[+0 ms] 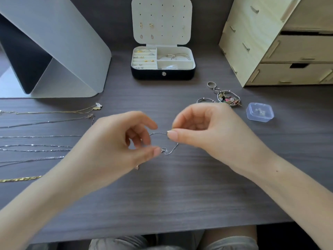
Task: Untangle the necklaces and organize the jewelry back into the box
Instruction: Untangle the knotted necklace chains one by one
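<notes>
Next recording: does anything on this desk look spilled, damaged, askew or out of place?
Nothing looks damaged or spilled. A loose pile of rings and bangles sits unsorted on the desk, right of the open jewelry box. The necklaces at left lie in separate straight lines. The left hand and right hand pinch a thin chain.

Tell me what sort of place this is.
Probably a home desk or dressing table: dark wood-grain tabletop, an open jewelry box at the back, and a plywood drawer unit to its right.
</notes>
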Demonstrator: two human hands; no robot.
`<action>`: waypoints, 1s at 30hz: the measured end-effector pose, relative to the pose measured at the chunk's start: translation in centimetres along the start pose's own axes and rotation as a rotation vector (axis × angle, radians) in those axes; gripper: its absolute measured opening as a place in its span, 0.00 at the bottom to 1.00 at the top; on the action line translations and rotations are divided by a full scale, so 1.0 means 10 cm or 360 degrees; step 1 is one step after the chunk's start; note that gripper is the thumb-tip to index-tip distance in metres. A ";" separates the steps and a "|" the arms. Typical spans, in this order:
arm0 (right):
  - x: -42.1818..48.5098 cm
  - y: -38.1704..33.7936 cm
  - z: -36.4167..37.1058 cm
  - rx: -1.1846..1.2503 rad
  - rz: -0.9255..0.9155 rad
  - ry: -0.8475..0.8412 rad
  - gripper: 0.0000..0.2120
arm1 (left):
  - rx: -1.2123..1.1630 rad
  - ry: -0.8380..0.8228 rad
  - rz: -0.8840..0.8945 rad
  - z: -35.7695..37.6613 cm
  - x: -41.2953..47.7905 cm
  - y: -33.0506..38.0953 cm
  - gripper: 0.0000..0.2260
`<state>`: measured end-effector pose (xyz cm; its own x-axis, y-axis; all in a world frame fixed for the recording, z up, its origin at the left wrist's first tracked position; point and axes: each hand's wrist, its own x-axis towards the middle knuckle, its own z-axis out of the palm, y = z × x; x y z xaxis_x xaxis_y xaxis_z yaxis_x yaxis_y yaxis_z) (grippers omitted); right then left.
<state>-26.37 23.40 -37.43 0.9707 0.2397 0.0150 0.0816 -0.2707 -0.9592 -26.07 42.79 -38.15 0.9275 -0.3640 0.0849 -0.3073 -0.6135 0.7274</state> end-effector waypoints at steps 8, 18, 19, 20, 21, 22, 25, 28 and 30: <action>0.09 0.10 0.17 -0.0089 -0.0034 0.0177 0.05 | -0.0250 0.0164 -0.0030 0.12 0.12 -0.02 0.07; -0.32 0.40 0.32 -0.1652 -0.0802 -0.0052 0.16 | -0.0083 0.0079 0.0001 -0.03 0.09 -0.12 0.07; -0.36 0.41 0.25 -0.1641 -0.0827 -0.0063 0.15 | -0.0060 0.0050 -0.0013 -0.05 0.08 -0.11 0.06; -0.39 0.43 0.17 -0.1623 -0.0831 -0.0082 0.14 | -0.0032 0.0019 -0.0018 -0.06 0.07 -0.11 0.05; -0.42 0.45 0.08 -0.1598 -0.0819 -0.0100 0.13 | -0.0009 -0.0019 -0.0022 -0.07 0.06 -0.09 0.05; -0.45 0.47 -0.01 -0.1562 -0.0787 -0.0120 0.12 | 0.0007 -0.0064 -0.0024 -0.07 0.06 -0.08 0.06; -0.48 0.48 -0.18 -0.1445 -0.0663 -0.0143 0.10 | 0.0131 -0.0221 0.0038 -0.06 0.05 -0.06 0.07; -0.47 0.47 -0.21 -0.1353 -0.0571 -0.0146 0.08 | 0.0275 -0.0360 0.0078 -0.04 0.06 -0.06 0.06; -0.47 0.47 -0.21 -0.1335 -0.0566 -0.0181 0.08 | 0.0331 -0.0450 0.0095 -0.04 0.06 -0.07 0.04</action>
<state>-30.05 19.07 -41.37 0.8324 0.5169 0.1997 0.5519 -0.7406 -0.3835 -25.18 43.24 -38.29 0.8199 -0.5653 -0.0900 -0.4230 -0.7042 0.5702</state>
